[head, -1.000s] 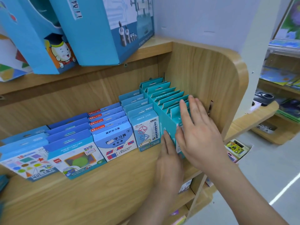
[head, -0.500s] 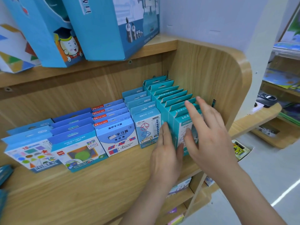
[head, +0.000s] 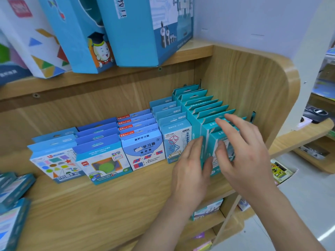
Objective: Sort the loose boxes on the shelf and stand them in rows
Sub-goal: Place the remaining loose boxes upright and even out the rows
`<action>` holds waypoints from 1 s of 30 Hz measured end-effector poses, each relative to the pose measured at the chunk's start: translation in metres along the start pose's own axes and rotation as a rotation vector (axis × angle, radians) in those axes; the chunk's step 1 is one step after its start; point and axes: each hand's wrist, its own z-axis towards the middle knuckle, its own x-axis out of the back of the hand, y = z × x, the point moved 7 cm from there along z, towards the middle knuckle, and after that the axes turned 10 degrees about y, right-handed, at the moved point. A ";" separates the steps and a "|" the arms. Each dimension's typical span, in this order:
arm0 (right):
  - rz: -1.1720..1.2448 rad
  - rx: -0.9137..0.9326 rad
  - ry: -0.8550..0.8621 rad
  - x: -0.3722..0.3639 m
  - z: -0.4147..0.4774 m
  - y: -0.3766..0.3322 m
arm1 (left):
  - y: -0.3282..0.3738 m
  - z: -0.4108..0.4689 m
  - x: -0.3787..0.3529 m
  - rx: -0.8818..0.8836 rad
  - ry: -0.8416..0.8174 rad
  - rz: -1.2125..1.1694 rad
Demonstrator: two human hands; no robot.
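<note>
Several rows of small blue boxes stand upright on the wooden shelf (head: 90, 211). The rightmost row is of teal boxes (head: 208, 113) running back along the shelf's side panel. My left hand (head: 192, 171) lies flat with straight fingers against the left side of this row's front boxes. My right hand (head: 243, 149) spreads its fingers over the front teal box (head: 213, 140), with the thumb on its face and the fingers over its top. To the left stand rows of light blue boxes (head: 174, 136), area-learner boxes (head: 143, 149), maths boxes (head: 101, 160) and shape boxes (head: 54, 160).
Large blue boxes (head: 145, 29) stand on the shelf above. Loose flat boxes (head: 12, 201) lie at the shelf's left end. The rounded wooden side panel (head: 253, 98) closes off the shelf on the right. Lower shelves (head: 208, 212) hold more goods.
The view has shifted a little to the right. Both hands stay at the front of the teal row; the right hand has slid slightly up and spread over the front box.
</note>
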 end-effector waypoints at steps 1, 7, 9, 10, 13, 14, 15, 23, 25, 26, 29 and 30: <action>-0.001 -0.005 0.006 0.001 0.000 0.001 | 0.001 0.000 0.001 0.004 0.000 -0.013; 0.065 0.012 0.040 0.005 0.002 -0.011 | -0.001 0.005 0.024 0.022 0.053 -0.076; 0.127 0.020 0.030 0.002 0.003 -0.023 | -0.005 0.006 0.041 0.010 0.090 -0.097; 0.165 0.020 0.015 0.000 0.003 -0.030 | -0.008 0.007 0.052 0.006 0.116 -0.099; 0.278 0.007 -0.057 -0.014 0.003 -0.053 | -0.021 0.009 0.090 0.007 0.187 -0.063; 0.309 -0.002 -0.091 -0.020 0.002 -0.060 | -0.026 0.009 0.103 0.004 0.207 -0.045; 0.334 -0.011 -0.126 -0.026 0.002 -0.068 | -0.033 0.008 0.118 0.010 0.224 -0.031; 0.554 -0.156 -0.362 -0.079 -0.013 -0.143 | -0.096 -0.016 0.236 0.074 0.250 0.138; 0.617 -0.195 -0.412 -0.092 -0.017 -0.170 | -0.113 -0.027 0.268 0.067 0.230 0.193; 0.654 -0.222 -0.442 -0.100 -0.021 -0.184 | -0.123 -0.033 0.285 0.070 0.229 0.222; 0.769 -0.329 -0.552 -0.125 -0.040 -0.222 | -0.155 -0.052 0.340 0.127 0.235 0.318; 0.785 -0.347 -0.582 -0.134 -0.049 -0.236 | -0.168 -0.060 0.357 0.171 0.224 0.358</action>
